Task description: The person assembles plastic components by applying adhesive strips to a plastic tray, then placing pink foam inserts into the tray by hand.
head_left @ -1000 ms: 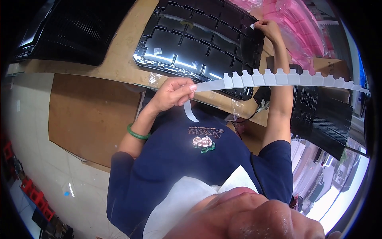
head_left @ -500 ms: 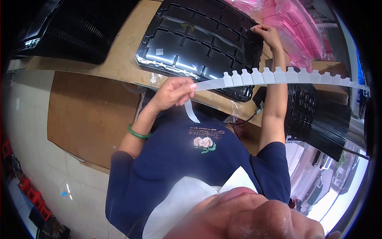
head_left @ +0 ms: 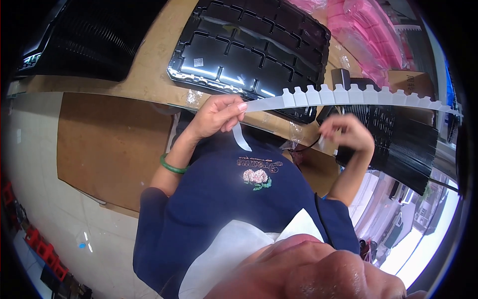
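Head view: looking down at both hands over a tan worktop (head_left: 149,74).
Left fingers (head_left: 234,110): pinched shut on the near end of a long white notched strip (head_left: 348,95), a loose white tail curling down just below the pinch.
Right fingers (head_left: 332,128): curled loosely, apart from the strip and just under it; can't tell if they hold anything small.
How I'd do it: keep that pinch firm and the strip level, and bring the right hand (head_left: 348,137) up to support the middle, since it looks floppy.
Strip look: pale, thin, square teeth along its top edge, running out to the right past the fingers.
Beyond the fingers: glossy black moulded tray (head_left: 249,45); pink trays (head_left: 368,35) further off.
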Tool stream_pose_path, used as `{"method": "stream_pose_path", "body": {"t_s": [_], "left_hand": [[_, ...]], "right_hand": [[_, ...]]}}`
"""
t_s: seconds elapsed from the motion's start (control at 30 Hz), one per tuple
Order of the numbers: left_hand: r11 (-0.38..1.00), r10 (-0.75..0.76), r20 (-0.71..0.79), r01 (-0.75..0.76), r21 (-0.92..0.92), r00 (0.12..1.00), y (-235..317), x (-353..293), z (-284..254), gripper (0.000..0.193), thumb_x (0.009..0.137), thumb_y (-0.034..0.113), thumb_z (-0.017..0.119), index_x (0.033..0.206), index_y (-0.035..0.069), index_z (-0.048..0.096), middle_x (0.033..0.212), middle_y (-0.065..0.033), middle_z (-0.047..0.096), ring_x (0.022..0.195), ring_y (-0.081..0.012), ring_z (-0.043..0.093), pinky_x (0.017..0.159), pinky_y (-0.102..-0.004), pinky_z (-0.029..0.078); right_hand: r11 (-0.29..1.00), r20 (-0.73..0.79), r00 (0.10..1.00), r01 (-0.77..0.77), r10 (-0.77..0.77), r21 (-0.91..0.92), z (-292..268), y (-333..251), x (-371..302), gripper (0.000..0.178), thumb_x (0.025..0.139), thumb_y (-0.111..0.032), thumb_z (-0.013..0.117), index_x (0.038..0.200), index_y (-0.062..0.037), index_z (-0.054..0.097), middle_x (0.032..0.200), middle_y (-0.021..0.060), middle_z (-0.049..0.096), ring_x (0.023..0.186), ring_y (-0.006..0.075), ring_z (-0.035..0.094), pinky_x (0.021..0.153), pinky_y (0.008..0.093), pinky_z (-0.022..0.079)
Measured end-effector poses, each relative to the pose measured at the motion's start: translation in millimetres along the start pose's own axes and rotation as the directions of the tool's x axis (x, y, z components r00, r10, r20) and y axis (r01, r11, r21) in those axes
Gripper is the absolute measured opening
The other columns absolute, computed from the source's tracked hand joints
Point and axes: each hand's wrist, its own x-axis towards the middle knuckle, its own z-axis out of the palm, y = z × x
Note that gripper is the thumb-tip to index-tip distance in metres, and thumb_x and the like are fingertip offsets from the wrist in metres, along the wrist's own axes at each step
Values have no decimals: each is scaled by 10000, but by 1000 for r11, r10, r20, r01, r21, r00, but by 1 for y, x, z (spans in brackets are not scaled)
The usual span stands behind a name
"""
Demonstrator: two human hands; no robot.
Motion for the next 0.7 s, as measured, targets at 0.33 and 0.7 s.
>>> {"method": "stream_pose_path", "body": {"t_s": [0.33,0.7], "left_hand": [[1000,-7,15,7,25,1000,1,8,2,309,1004,253,546,778,49,603,550,50,476,464,-16,414,444,-184,314],[998,31,29,-30,-53,999,1,-2,1,298,1002,235,538,775,50,593,588,47,506,468,-13,440,423,-176,315]], "right_hand": [[884,-393,843,448,-368,133,60,-69,77,205,873,-31,622,1055,35,689,961,127,691,904,194,651,830,307,500],[872,-528,730,488,-434,-42,-17,-68,152,164,931,-149,661,996,-9,718,888,3,683,785,68,600,731,223,483]]}}
